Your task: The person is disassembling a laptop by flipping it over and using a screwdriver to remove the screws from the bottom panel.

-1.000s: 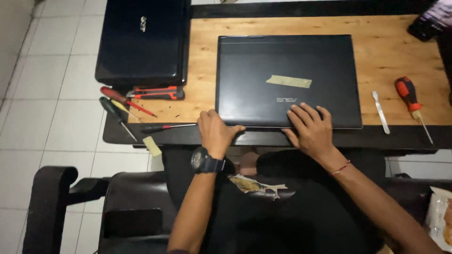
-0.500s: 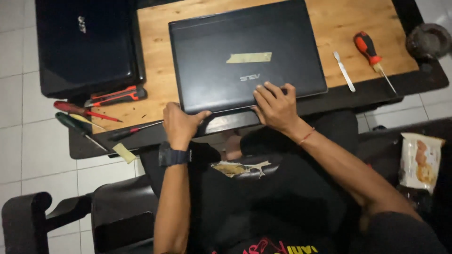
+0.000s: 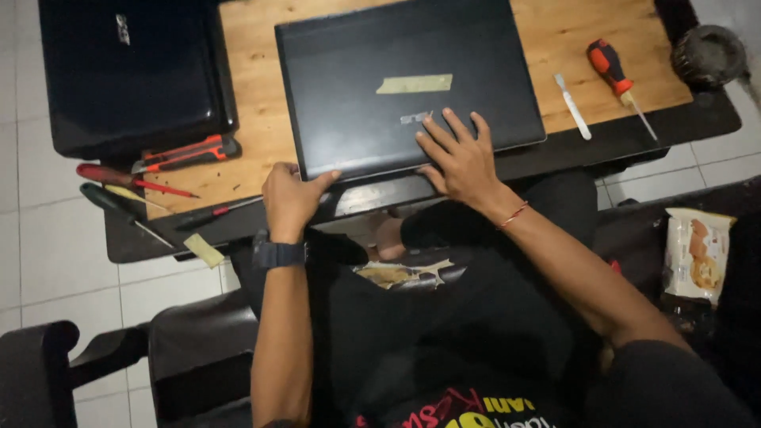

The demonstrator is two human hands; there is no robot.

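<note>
Right hand (image 3: 460, 162) farther up laptop lid (image 3: 396, 87), wooden table (image 3: 254, 119).

1. Laptop (image 3: 404, 87) on table (image 3: 254, 103), under right hand (image 3: 460, 158); left hand (image 3: 289, 198) at its near left corner.
2. Second laptop (image 3: 131, 75), pliers (image 3: 186, 152), screwdrivers (image 3: 127, 178) left of left hand.
3. Screwdriver (image 3: 614, 75), pry tool (image 3: 572, 107) right of right hand.
</note>
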